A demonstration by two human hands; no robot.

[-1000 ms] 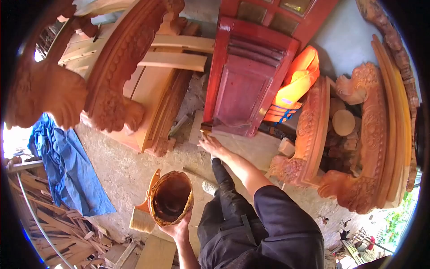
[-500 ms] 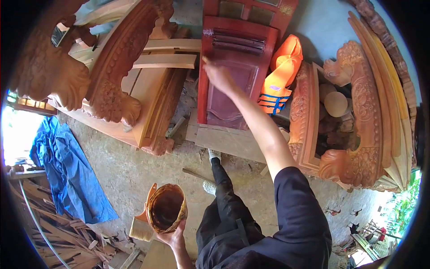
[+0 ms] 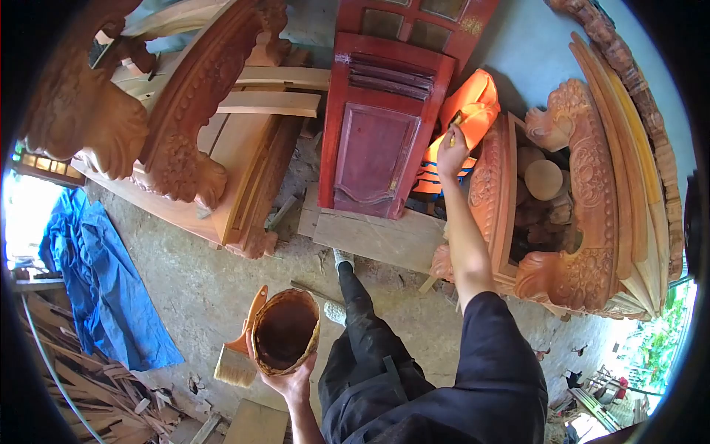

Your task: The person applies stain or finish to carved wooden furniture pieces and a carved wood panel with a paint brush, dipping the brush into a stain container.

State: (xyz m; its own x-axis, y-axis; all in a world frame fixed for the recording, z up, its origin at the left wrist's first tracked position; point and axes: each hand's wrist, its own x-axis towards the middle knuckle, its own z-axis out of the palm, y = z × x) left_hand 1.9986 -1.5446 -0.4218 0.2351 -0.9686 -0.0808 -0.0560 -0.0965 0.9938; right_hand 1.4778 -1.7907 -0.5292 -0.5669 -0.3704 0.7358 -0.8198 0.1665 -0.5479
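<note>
My left hand (image 3: 294,380) grips a round, woven-looking container (image 3: 285,331) with a rough rim and a dark brown inside. A wide paintbrush (image 3: 238,362) with an orange handle and pale bristles sits against the container's left side, on the same hand. My right hand (image 3: 452,154) is stretched forward, fingers closed on a small yellowish stick-like thing with a dark tip (image 3: 456,118); I cannot tell its kind. Behind that hand is an orange life vest (image 3: 473,100) with blue straps. Left of the vest leans a red-brown wooden door panel (image 3: 376,152).
Carved wooden furniture pieces stand at the left (image 3: 181,140) and right (image 3: 592,185). A flat board (image 3: 377,237) lies at the door's foot. A blue tarp (image 3: 118,281) and wood scraps (image 3: 81,370) are on the left, with a thin stick (image 3: 314,291) near my feet.
My right hand has swung from the door's left edge rightward to in front of the life vest. The container and paintbrush have shifted slightly right and up in view.
</note>
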